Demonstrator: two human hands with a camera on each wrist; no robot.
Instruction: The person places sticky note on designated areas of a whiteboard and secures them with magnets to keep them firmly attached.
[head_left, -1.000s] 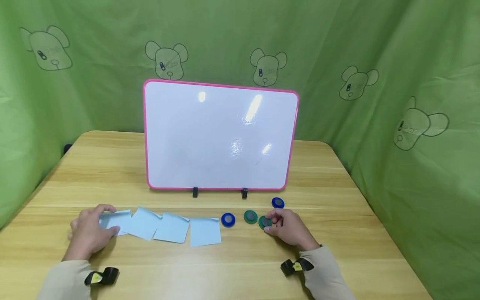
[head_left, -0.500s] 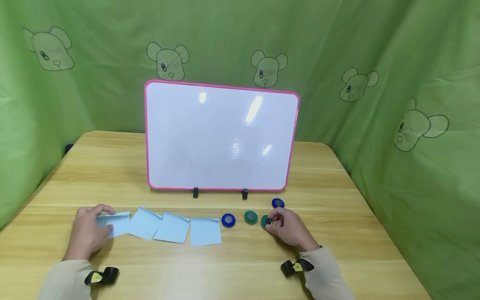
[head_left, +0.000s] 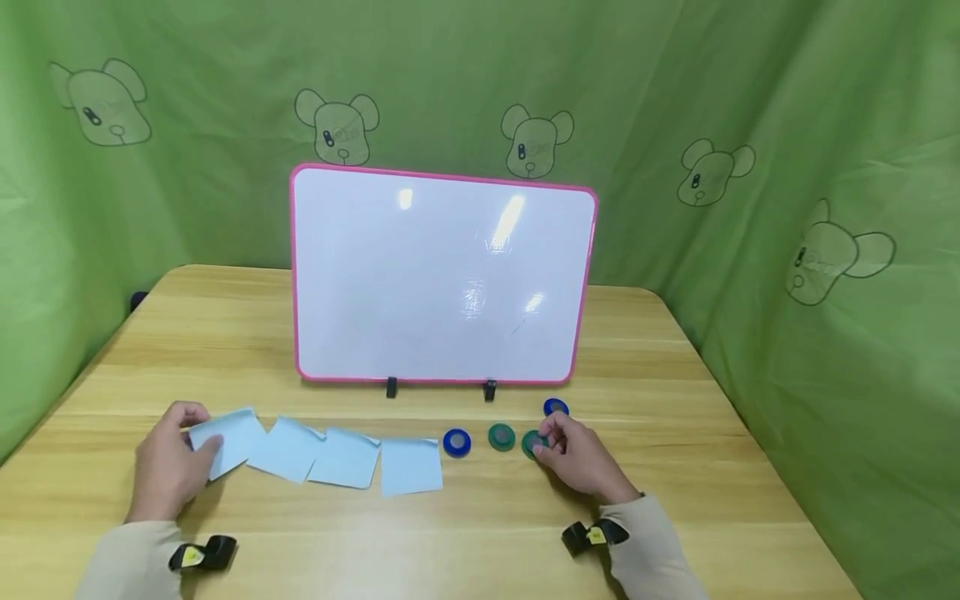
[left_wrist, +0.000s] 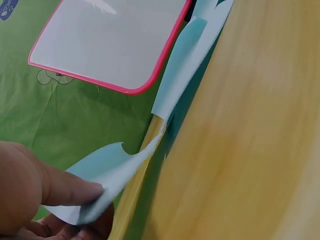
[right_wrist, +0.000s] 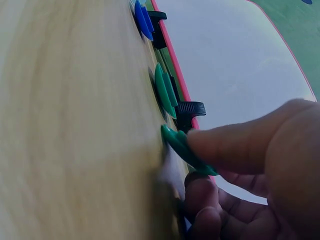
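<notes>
At the left end of a row of light blue sticky notes, my left hand [head_left: 167, 467] pinches the leftmost sticky note [head_left: 231, 440] between thumb and fingers. In the left wrist view this sticky note [left_wrist: 107, 167] is bent and lifted off the table at the thumb's side. My right hand [head_left: 587, 458] pinches a green round magnet [head_left: 532, 444] by its edge. Seen from the right wrist, that magnet [right_wrist: 176, 142] is tilted, one side raised from the table. Another green magnet [head_left: 501, 437] lies just left of it, grey disc up.
A pink-framed whiteboard [head_left: 435, 283] stands behind on black feet [head_left: 490, 389]. Several more sticky notes, such as the rightmost one [head_left: 412, 467], lie in the row. One blue magnet [head_left: 457, 442] sits beside them; a second blue magnet [head_left: 556, 406] is behind my right hand.
The leftmost sticky note has turned and its top right corner has risen in my left hand. The green magnet has shifted slightly to the right, with my right hand almost still.
</notes>
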